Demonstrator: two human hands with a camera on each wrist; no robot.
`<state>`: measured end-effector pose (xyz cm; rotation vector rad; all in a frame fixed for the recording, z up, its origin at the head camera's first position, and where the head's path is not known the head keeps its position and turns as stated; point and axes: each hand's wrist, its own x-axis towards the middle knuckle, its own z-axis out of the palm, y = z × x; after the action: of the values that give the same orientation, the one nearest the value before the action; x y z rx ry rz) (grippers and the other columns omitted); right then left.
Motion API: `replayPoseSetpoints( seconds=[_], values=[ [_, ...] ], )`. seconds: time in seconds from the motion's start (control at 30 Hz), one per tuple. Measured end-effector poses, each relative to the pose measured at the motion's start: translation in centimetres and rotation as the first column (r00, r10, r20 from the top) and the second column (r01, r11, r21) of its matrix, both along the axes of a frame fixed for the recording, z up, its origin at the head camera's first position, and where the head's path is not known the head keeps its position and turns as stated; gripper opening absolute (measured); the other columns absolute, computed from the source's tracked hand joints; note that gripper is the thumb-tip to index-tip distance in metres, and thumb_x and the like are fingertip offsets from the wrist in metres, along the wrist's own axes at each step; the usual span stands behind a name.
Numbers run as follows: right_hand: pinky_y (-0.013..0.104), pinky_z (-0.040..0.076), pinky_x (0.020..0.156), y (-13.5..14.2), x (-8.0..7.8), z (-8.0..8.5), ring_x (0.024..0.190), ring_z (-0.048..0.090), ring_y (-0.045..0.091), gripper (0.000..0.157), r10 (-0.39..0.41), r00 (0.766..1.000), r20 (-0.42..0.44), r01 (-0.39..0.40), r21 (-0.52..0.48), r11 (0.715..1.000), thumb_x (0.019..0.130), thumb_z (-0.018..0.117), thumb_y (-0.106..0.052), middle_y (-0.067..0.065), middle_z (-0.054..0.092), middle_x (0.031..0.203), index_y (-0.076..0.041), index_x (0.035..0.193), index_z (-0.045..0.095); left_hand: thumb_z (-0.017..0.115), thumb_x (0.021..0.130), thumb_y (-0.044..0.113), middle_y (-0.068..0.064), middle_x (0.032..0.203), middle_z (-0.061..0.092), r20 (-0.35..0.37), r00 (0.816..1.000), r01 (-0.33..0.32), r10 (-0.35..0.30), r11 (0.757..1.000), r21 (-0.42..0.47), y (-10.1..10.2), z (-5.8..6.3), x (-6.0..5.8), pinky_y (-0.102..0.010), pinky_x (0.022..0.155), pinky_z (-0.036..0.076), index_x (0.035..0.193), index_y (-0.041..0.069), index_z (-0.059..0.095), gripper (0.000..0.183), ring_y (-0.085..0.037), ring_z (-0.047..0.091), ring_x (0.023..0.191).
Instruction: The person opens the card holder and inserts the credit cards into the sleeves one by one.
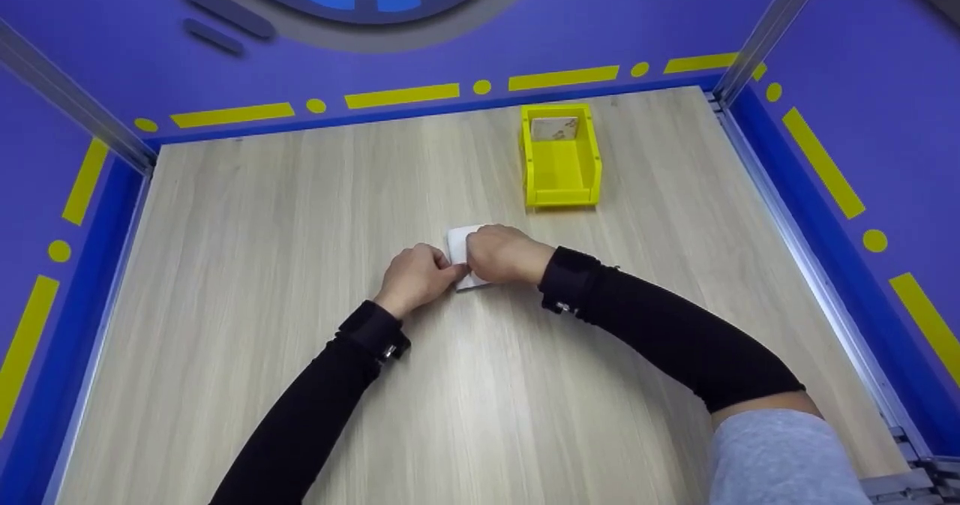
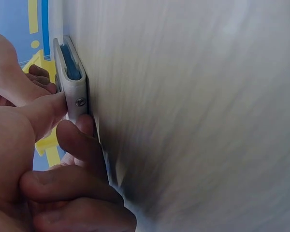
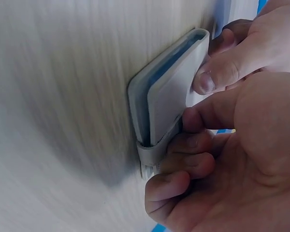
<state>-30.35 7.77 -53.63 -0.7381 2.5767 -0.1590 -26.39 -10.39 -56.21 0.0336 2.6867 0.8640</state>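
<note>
A small white card holder (image 1: 458,244) lies on the wooden table between both hands, partly covered by them. Blue inner sleeves show between its covers, and a metal snap (image 2: 80,102) sits on its spine in the left wrist view. My left hand (image 1: 416,276) pinches the spine end, thumb on the upper cover. At the opposite end, the curled fingers of my right hand (image 1: 506,255) grip the holder beside its closing strap (image 3: 152,153). The strap wraps over the open edge; whether it is fastened I cannot tell.
A yellow open-front bin (image 1: 562,196) stands beyond the right hand, with a pale patterned card (image 1: 553,128) against its back wall. Blue-purple panels (image 1: 420,62) with yellow marks border the table (image 1: 262,265) at the back and both sides.
</note>
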Motion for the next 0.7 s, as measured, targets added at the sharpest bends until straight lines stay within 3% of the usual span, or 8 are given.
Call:
replayPoseSetpoints(
  seconds=[0.3, 0.53, 0.7],
  values=[
    [0.051, 0.06, 0.083, 0.29, -0.04, -0.16, 0.082, 0.056, 0.028, 0.03, 0.018, 0.999, -0.045, -0.018, -0.011, 1.0, 0.109, 0.055, -0.021, 0.015, 0.07, 0.096, 0.0, 0.096, 0.073, 0.081, 0.096, 0.052, 0.009, 0.068, 0.057, 0.005, 1.0, 0.01, -0.01, 1.0, 0.01, 0.06, 0.3, 0.11, -0.03, 0.063, 0.037, 0.069, 0.022, 0.066, 0.043, -0.015, 0.052, 0.068],
    [0.053, 0.062, 0.082, 0.32, -0.12, -0.04, 0.083, 0.062, 0.031, 0.03, -0.051, 0.997, -0.065, 0.049, -0.029, 0.998, 0.107, 0.059, -0.024, 0.018, 0.074, 0.099, -0.004, 0.087, 0.07, 0.08, 0.097, 0.051, 0.01, 0.064, 0.053, -0.025, 1.0, 0.019, -0.019, 1.0, 0.007, 0.05, 0.13, 0.21, -0.031, 0.062, 0.036, 0.066, 0.022, 0.064, 0.045, -0.015, 0.05, 0.066],
    [0.054, 0.062, 0.084, 0.37, -0.16, 0.14, 0.087, 0.067, 0.034, 0.029, -0.072, 0.994, -0.077, 0.069, -0.035, 0.997, 0.106, 0.06, -0.023, 0.02, 0.075, 0.102, -0.003, 0.089, 0.072, 0.08, 0.097, 0.051, 0.011, 0.061, 0.049, -0.028, 0.999, 0.024, -0.024, 1.0, 0.008, -0.06, 0.04, 0.2, -0.031, 0.061, 0.035, 0.063, 0.023, 0.059, 0.049, -0.014, 0.048, 0.064]
  ],
)
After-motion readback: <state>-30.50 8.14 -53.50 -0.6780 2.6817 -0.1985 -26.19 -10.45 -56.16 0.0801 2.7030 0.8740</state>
